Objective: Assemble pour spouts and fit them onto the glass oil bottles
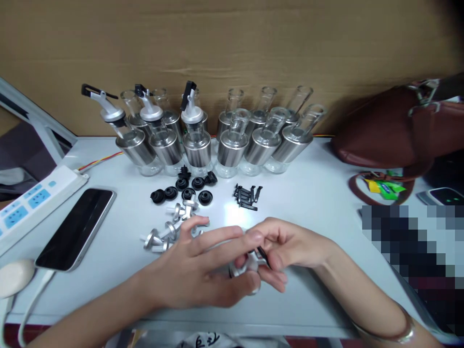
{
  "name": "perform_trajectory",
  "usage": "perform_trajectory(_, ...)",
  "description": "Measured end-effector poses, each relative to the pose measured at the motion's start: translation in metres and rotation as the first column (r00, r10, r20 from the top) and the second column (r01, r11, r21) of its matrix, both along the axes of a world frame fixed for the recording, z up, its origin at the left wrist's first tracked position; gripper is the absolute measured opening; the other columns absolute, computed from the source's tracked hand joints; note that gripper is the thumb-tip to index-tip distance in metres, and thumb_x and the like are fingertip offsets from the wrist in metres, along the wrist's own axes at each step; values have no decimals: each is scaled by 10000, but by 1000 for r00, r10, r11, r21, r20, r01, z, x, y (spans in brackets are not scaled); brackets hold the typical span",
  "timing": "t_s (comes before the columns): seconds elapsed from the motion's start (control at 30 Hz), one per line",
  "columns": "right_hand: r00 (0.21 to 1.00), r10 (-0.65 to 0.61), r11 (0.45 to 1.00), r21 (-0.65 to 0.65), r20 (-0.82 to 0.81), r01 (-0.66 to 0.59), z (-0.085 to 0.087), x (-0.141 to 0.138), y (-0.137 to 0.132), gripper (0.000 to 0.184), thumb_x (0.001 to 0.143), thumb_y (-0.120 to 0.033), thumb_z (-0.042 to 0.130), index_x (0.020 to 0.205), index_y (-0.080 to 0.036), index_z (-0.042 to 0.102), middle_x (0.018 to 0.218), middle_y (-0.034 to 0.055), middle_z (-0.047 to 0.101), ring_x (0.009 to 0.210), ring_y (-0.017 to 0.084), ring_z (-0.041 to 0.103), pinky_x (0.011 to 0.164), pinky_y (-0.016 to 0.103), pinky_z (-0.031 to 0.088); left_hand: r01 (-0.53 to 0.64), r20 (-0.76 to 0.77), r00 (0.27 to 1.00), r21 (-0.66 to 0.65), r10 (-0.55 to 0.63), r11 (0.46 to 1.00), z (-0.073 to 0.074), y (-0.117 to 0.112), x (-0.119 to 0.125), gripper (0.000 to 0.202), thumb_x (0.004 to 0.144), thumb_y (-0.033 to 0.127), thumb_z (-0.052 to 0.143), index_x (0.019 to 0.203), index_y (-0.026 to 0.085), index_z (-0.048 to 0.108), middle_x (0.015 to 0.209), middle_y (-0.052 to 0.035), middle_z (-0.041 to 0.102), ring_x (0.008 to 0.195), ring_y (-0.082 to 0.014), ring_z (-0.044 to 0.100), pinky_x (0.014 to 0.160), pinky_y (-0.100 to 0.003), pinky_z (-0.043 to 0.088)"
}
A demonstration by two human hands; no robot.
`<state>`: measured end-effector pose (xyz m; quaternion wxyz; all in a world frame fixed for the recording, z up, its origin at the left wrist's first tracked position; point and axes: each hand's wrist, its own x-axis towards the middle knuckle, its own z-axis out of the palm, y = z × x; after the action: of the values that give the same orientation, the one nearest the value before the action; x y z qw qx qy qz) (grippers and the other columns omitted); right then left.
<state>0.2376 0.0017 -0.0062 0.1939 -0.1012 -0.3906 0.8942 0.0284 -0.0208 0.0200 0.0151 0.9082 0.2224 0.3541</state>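
Note:
My left hand (203, 270) and my right hand (286, 249) meet low over the table's middle, both pinched round one small silver pourer spout (250, 263) with a thin black piece against it. Just beyond my left fingers lies a heap of several silver spouts (170, 229). Behind them sit several black rubber stoppers (184, 189) and a small pile of black clips (246, 195). At the back stand two rows of glass bottles with steel collars (232, 145); three bottles on the left (152, 130) carry fitted spouts with black caps.
A black phone (76, 227) lies at the left beside a white power strip (32, 203). A brown leather bag (395, 128) sits at the right with snack packets (384, 186) in front of it. A cardboard wall (232, 43) backs the white table (326, 193).

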Motion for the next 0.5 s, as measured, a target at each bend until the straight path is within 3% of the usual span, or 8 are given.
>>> perform_trajectory(0.2, 993, 85, 995, -67, 78, -80, -2, -1, -4, 363, 679, -333, 824, 880, -52, 713, 588, 6, 621, 429, 49, 525, 426, 144, 398, 10, 94, 996, -11, -9, 1000, 1, -3, 7, 103, 848, 193, 536, 897, 259, 598, 777, 83, 722, 868, -105, 561, 1020, -263, 273)
perform_trajectory(0.37, 980, -5, 1000, 20, 199, 1, -5, -4, -2, 358, 585, -392, 860, 708, -83, 725, 540, -1, 618, 493, 73, 550, 491, 162, 440, -5, 81, 997, 1, 5, 1000, 3, -1, 7, 119, 876, 212, 493, 873, 263, 600, 800, 86, 720, 788, -90, 604, 959, -249, 344)
perform_trajectory(0.5, 989, -62, 998, 13, 137, 61, -4, -6, -2, 348, 602, -390, 852, 741, -91, 742, 562, -1, 625, 485, 65, 543, 490, 160, 445, -16, 71, 997, -17, 17, 1000, 4, 1, 6, 117, 914, 215, 473, 897, 245, 585, 824, 67, 737, 795, -78, 631, 893, -268, 369)
